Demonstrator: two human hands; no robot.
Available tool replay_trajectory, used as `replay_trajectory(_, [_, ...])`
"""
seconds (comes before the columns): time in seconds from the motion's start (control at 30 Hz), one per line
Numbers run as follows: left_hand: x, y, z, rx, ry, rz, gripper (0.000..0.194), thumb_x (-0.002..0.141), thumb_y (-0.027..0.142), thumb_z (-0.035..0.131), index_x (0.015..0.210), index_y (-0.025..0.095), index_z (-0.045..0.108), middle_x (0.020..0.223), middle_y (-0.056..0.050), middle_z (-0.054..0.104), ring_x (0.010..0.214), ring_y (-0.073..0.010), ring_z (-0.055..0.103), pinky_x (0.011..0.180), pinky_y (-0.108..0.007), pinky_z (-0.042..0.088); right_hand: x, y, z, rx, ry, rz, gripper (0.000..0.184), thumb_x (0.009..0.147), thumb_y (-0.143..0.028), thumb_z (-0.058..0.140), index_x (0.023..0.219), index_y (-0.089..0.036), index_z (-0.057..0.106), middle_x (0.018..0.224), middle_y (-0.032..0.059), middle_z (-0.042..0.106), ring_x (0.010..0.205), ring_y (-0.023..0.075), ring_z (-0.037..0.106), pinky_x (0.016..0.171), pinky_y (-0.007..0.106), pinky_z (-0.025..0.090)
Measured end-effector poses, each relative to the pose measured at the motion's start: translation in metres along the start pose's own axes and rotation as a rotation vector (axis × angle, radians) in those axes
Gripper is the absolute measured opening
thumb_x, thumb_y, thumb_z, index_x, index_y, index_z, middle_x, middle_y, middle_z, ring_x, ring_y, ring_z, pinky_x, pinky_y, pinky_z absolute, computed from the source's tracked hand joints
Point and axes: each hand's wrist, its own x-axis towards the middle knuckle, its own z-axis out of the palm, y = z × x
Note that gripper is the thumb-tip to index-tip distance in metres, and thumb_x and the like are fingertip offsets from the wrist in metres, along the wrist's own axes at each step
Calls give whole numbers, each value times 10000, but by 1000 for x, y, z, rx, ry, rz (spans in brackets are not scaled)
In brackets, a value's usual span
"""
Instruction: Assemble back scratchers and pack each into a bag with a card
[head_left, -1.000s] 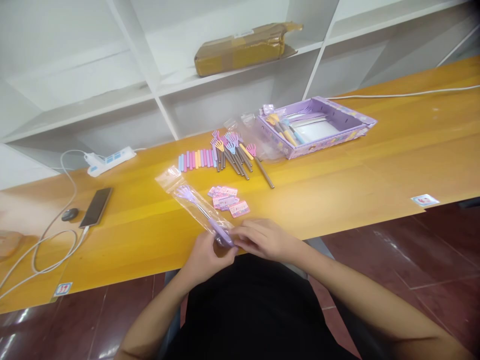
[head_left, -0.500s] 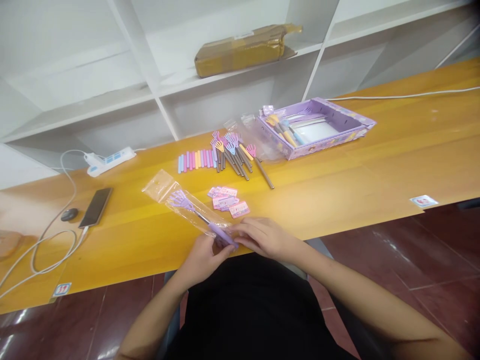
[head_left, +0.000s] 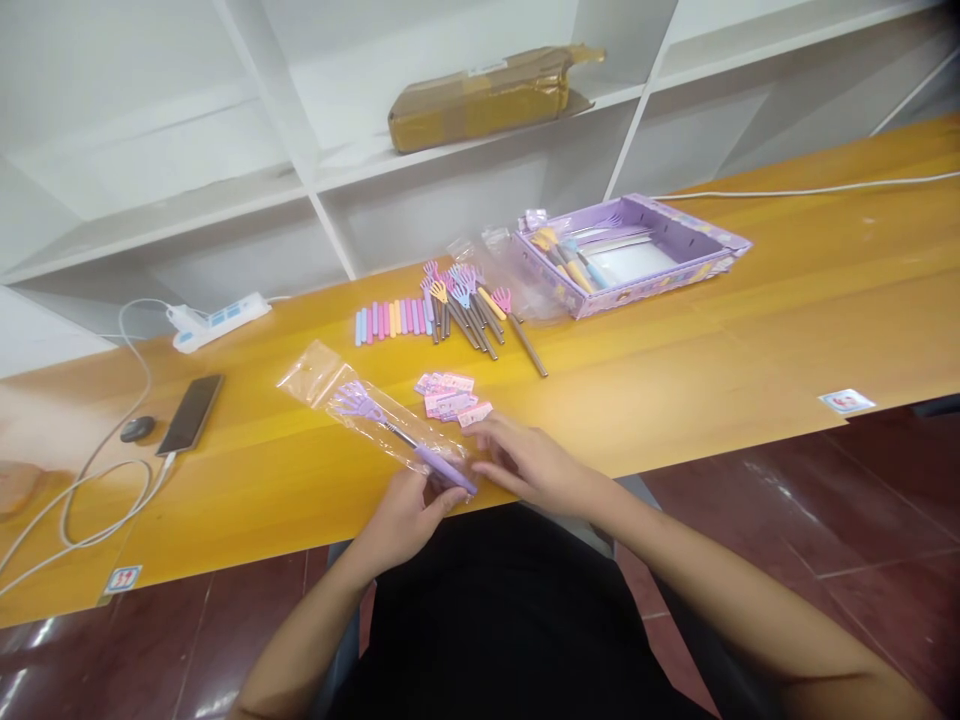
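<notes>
The left grip (head_left: 405, 520) pinches the handle end of a purple scratcher (head_left: 444, 466) through its clear bag (head_left: 307, 372), thumb over the purple handle. From this grip the scratcher slants away to the far left over the worktop (head_left: 675, 400), its fingered head farthest from the grip and the bag's flat top end reaching beyond it. The right grip (head_left: 540, 465) is partly spread, with a gap between thumb and fingers; its upper fingertips are at the nearest of the printed cards (head_left: 450, 384), though whether they press on it cannot be told. Its thumb is just beside the handle end of the bag.

The cards lie in an overlapping group just beyond the right grip. Farther past both grips, coloured sleeves (head_left: 395, 318) lie side by side in a row, next to a heap of scratchers (head_left: 463, 305) with grey shafts. Beyond and to the right of the right grip stands a purple tray (head_left: 645, 288) holding yellow and blue scratchers. Well to the left of the left grip are a phone (head_left: 191, 415), a dark mouse (head_left: 138, 429) and, farther away, a white power strip (head_left: 223, 322).
</notes>
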Motion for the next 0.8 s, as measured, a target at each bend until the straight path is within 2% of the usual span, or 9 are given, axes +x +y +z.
replay_trajectory(0.1, [0, 0, -1, 20, 1, 13, 273, 1043, 452, 714, 1186, 228, 777, 1192, -82, 829, 1134, -299, 763, 992, -405, 590, 2, -3, -4, 55, -76, 34, 307, 1095, -409, 684, 1321, -206, 636, 1032, 51, 724, 765, 167, 643, 710, 292, 516])
replay_trajectory(0.2, [0, -2, 0, 24, -5, 34, 259, 1056, 432, 700, 1209, 237, 773, 1205, -72, 825, 1133, -288, 762, 1015, -404, 579, 4, -4, -6, 136, -125, 58, 218, 1111, -420, 659, 1101, -203, 679, 903, 16, 708, 760, 160, 630, 708, 272, 473])
replay_trajectory(0.33, [0, -3, 1, 51, -3, 60, 246, 1064, 400, 685, 1242, 246, 758, 1194, -53, 820, 1087, -266, 763, 1002, -400, 580, 5, -3, -6, 143, -142, 54, 342, 1163, -438, 545, 932, -200, 629, 863, 12, 681, 760, 154, 607, 715, 267, 435])
replay_trajectory(0.43, [1, -3, 1, 84, -4, 63, 228, 1065, 387, 683, 1235, 249, 750, 1187, -41, 811, 1065, -249, 752, 990, -390, 576, 6, -2, -5, 88, -158, 51, 395, 1178, -458, 494, 894, -203, 595, 840, 12, 640, 746, 157, 572, 706, 274, 410])
replay_trajectory(0.6, [1, -4, 2, 119, 18, 46, 227, 1053, 412, 700, 1186, 236, 753, 1062, -38, 805, 948, -236, 741, 898, -365, 587, 5, -3, -5, 77, -163, 74, 382, 1184, -445, 480, 904, -207, 584, 853, 12, 643, 755, 162, 569, 718, 281, 408])
replay_trajectory(0.8, [1, 0, 2, 110, 17, 28, 234, 1051, 423, 698, 1145, 215, 748, 1033, -48, 793, 930, -231, 734, 865, -354, 589, 5, -3, -4, 78, -149, 59, 362, 1192, -409, 455, 922, -210, 591, 864, 15, 650, 767, 165, 580, 730, 281, 417])
